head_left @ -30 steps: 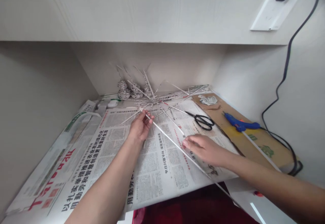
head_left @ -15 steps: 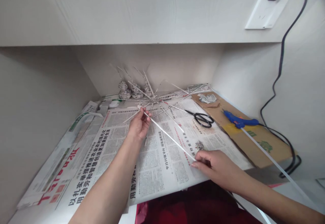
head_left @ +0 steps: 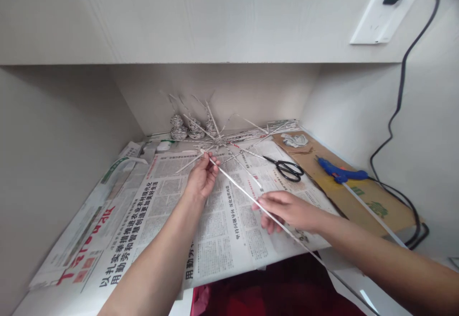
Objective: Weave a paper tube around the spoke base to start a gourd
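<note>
My left hand (head_left: 204,173) pinches the upper end of a long, thin rolled paper stick (head_left: 234,182). Farther down the stick, my right hand (head_left: 281,211) has its thumb and a finger closed on it, the other fingers curled beneath. Its lower part runs on past my right hand toward the bottom right. Just beyond my left fingertips, a star-shaped weave of paper sticks (head_left: 219,141) spreads its spokes over the newspaper (head_left: 211,239). Whether the held stick is joined to this weave, I cannot tell.
Three woven gourd-shaped pieces (head_left: 196,128) stand against the back wall. Black scissors (head_left: 287,168) lie right of the weave. A blue glue gun (head_left: 340,171) rests on cardboard (head_left: 373,206), its black cord (head_left: 400,86) rising to a socket. Behind lies a bundle of paper sticks (head_left: 283,125).
My right hand has moved up and left along the paper stick, closer to my left hand, and more stick now trails below it. My left hand keeps its pinch.
</note>
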Tool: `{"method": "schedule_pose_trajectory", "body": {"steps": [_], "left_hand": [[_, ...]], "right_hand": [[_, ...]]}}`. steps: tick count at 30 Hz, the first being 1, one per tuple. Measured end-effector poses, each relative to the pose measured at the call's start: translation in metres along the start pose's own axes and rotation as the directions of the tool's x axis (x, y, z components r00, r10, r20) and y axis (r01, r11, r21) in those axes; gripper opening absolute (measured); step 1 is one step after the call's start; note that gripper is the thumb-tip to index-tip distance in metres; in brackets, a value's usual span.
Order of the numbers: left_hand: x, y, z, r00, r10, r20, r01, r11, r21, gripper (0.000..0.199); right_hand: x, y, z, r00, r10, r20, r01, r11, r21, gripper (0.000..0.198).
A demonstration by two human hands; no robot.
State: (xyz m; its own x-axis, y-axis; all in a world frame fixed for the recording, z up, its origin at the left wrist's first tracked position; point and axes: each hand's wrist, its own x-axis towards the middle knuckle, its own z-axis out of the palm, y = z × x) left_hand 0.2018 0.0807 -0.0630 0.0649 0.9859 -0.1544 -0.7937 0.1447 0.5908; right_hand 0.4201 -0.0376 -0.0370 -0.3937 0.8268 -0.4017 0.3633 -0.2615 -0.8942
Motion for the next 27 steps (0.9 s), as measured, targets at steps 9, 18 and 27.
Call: {"method": "schedule_pose_trajectory", "body": {"steps": [9,18,27], "left_hand": [[0.0,-0.004,0.0,1.0,0.008,-0.005,-0.008,0.999,0.038,0.013],[0.0,-0.006,-0.001,1.0,0.0,0.007,0.0,0.999,0.054,0.011],[-0.002,-0.004,0.001,0.999,-0.035,0.034,0.035,0.999,0.023,0.011]], "right_hand": [[0.067,-0.011,0.016,0.896,-0.362,-0.256,0.211,0.856,-0.472,0.029],[0.06,-0.01,0.022,0.862,-0.412,-0.297,0.192,0.806,-0.56,0.032],[0.054,-0.002,0.023,0.993,-0.057,0.106,0.016,0.936,0.351,0.04]]}}
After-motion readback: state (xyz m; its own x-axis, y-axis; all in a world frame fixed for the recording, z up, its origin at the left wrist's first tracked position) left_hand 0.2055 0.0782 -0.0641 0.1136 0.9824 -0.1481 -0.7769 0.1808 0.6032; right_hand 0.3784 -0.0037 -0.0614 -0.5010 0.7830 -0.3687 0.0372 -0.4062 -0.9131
